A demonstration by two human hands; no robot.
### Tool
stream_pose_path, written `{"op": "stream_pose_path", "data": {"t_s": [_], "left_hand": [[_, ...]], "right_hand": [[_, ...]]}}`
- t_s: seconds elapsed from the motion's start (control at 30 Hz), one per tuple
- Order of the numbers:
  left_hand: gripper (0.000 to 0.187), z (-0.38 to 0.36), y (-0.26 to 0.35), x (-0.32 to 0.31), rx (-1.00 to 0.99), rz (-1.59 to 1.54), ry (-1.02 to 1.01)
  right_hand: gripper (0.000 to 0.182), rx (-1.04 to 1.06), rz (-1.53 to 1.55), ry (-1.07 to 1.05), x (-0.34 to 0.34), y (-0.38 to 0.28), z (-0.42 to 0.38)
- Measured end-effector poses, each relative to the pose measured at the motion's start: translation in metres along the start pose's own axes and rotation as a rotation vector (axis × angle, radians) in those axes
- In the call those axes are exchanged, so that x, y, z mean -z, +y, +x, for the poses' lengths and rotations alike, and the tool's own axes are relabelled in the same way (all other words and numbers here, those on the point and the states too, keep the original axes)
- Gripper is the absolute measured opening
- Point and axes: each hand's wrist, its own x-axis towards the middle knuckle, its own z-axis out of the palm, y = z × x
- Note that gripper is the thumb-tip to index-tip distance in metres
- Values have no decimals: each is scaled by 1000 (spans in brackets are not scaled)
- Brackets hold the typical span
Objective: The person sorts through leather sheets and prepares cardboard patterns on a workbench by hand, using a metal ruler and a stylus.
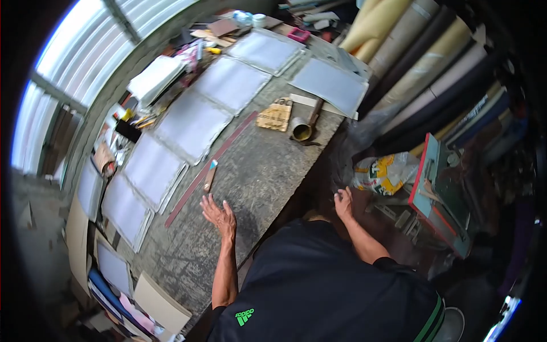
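Observation:
My left hand [219, 216] hovers over or rests on the worn grey tabletop [250, 171], fingers spread, holding nothing. Just beyond its fingertips lies a small cutter-like tool [210, 176] with a brown body and a blue-and-white end. Beside that tool a long reddish strip, like a ruler [194, 188], runs diagonally across the table. Off the table's right edge is my right hand [343, 204], its fingers loosely bent and apart, with nothing visible in them. Close to it are dark crumpled plastic [345, 157] and a white-and-yellow printed bag [384, 172].
Several stacks of pale sheets [194, 126] line the table's far side. A metal can [301, 130] with a brush-like handle stands beside a stained card [275, 114]. Large material rolls [424, 68] lean at the upper right. A red-edged board [427, 171] is to the right.

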Motion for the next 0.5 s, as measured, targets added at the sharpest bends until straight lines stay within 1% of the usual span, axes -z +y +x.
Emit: {"op": "stream_pose_path", "data": {"t_s": [0.07,0.1,0.13,0.2,0.23,0.27,0.3,0.33,0.4,0.47,0.5], "left_hand": [[50,13,43,2,-189,-256,-76],[42,20,75,7,-277,-314,17],[42,27,102,9,-284,-309,5],[33,38,156,9,-265,-656,-179],[27,42,192,12,-310,-655,-187],[27,43,217,-1,-304,-649,-187],[26,46,242,-14,-299,-741,-287],[26,47,265,-23,-291,-826,-397],[26,45,318,-44,-224,-984,-662],[29,42,354,-75,-79,-1080,-886],[30,40,369,-91,-18,-1074,-934]], "right_hand": [[25,-151,133,75,12,13,29],[26,-176,130,82,26,9,47],[29,-308,174,17,46,-12,67],[35,-427,513,23,57,-5,116],[35,-433,512,19,61,0,144],[37,-424,576,24,65,3,175],[40,-413,644,31,67,5,207],[40,-425,650,26,73,1,234],[43,-348,669,-19,94,-16,287],[44,-340,654,-15,100,-23,340],[44,-337,635,-12,101,-23,363]]}}
